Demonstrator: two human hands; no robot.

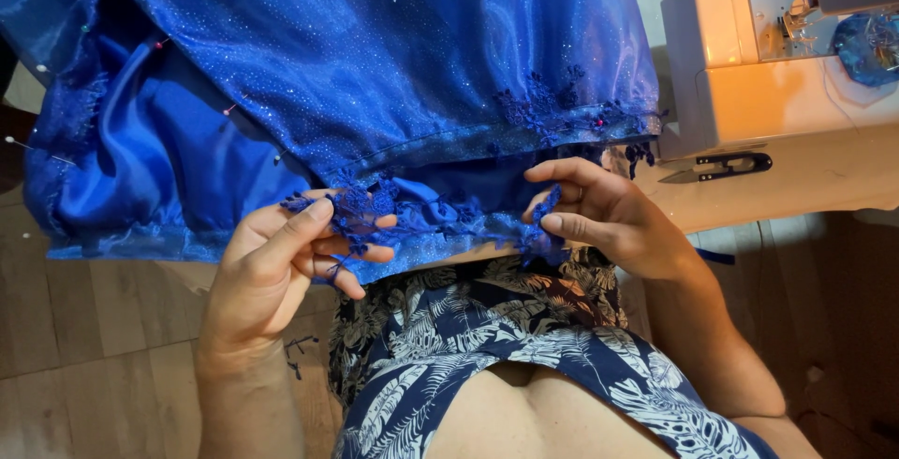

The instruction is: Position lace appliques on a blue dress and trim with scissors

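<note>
A large royal-blue garment of glittery tulle over satin hangs across my lap and fills the upper view. A strip of blue lace trim runs along its lower hem. My left hand pinches the left end of the lace between thumb and fingers. My right hand grips the lace and hem at the right end. Several round-headed pins stick in the fabric.
A white sewing machine stands at the upper right on a pale table, with black thread snips beside it. A scrap of blue fabric lies on the machine. Wooden floor shows at the lower left. My lap wears leaf-print cloth.
</note>
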